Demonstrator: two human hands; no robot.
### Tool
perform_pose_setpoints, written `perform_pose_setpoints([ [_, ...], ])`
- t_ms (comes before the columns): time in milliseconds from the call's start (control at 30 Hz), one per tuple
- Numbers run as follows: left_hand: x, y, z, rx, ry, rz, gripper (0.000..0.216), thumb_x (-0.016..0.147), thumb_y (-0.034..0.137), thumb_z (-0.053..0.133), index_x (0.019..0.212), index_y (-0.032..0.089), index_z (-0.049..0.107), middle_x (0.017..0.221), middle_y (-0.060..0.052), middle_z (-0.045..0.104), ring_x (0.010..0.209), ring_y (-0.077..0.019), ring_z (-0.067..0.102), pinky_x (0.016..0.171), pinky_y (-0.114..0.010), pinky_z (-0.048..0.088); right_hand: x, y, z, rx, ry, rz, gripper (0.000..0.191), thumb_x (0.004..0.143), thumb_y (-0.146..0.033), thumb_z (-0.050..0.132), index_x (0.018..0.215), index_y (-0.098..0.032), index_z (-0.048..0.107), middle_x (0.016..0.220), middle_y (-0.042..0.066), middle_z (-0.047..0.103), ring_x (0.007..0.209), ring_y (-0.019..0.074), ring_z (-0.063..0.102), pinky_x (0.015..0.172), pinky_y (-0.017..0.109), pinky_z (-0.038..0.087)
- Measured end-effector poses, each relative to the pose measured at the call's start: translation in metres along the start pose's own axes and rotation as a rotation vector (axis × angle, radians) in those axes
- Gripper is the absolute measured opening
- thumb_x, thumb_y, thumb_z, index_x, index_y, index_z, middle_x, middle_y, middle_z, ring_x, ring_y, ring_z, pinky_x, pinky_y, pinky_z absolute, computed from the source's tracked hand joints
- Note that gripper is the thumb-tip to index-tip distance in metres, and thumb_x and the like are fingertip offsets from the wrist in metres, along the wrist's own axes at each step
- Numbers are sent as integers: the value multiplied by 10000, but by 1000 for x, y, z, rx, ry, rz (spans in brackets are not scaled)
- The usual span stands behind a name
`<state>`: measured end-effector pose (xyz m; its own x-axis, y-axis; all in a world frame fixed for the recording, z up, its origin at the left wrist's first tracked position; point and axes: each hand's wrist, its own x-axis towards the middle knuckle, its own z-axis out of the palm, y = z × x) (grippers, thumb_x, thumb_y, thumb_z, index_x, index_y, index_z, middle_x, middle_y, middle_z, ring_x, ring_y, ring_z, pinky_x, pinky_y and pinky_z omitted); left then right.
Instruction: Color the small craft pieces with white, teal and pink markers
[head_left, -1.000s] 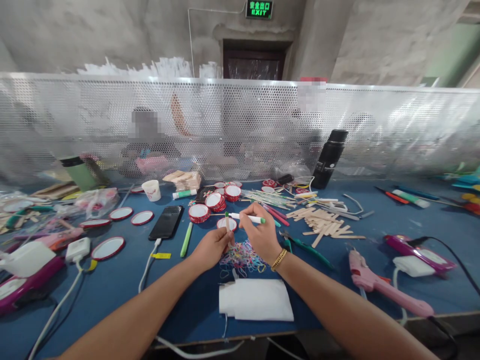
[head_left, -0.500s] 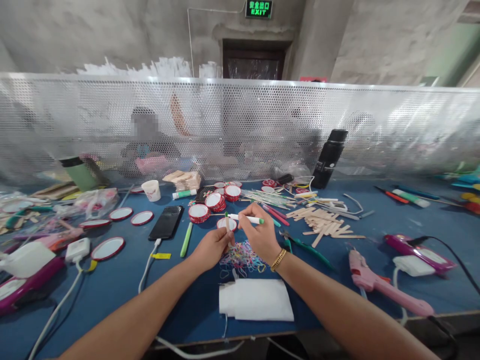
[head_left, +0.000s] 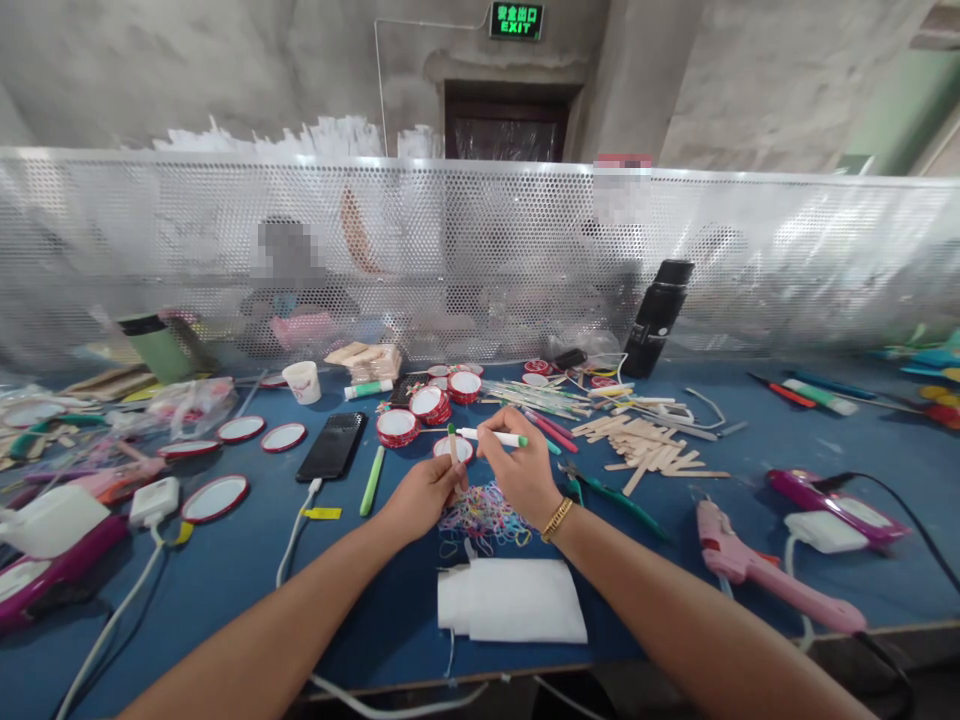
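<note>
My left hand (head_left: 426, 492) pinches a wooden craft stick (head_left: 453, 448) upright, and its top end is coloured green. In my right hand (head_left: 517, 468) is a white marker (head_left: 489, 438) with a green end, held like a pen. The marker's tip points left, close to the stick's green top; whether they touch I cannot tell. Below the hands lies a heap of small coloured rubber bands (head_left: 487, 515). Nearer me rests a white cloth-like pouch (head_left: 517, 600). A round red-rimmed disc (head_left: 463, 450) shows behind the stick.
Loose craft sticks (head_left: 652, 440) and green-handled pliers (head_left: 622, 502) lie right of my hands. A pink glue gun (head_left: 772, 570) is farther right. On the left are a black phone (head_left: 332, 446), a green marker cap (head_left: 372, 480) and a paper cup (head_left: 302, 382). A black bottle (head_left: 658, 318) stands behind.
The green on the stick's top end shows more fully now, and the marker tip sits slightly to its right. Both hands keep nearly the same place and grip.
</note>
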<state>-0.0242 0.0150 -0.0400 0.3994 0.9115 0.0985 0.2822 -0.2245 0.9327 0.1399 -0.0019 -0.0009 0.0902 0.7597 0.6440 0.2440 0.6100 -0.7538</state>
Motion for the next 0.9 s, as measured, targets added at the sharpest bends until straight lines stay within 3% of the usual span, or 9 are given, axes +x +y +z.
perform_pose_setpoints([
  [900,0,0,-1,9,-9,12,448,900,591,446,742,181,536,515,67,386,455,-90,308,463,-242,211,0,0,0,52,-29,17,145,870,-260,556,734,-212,540,640,-27,578,598,140,538,604,278,425],
])
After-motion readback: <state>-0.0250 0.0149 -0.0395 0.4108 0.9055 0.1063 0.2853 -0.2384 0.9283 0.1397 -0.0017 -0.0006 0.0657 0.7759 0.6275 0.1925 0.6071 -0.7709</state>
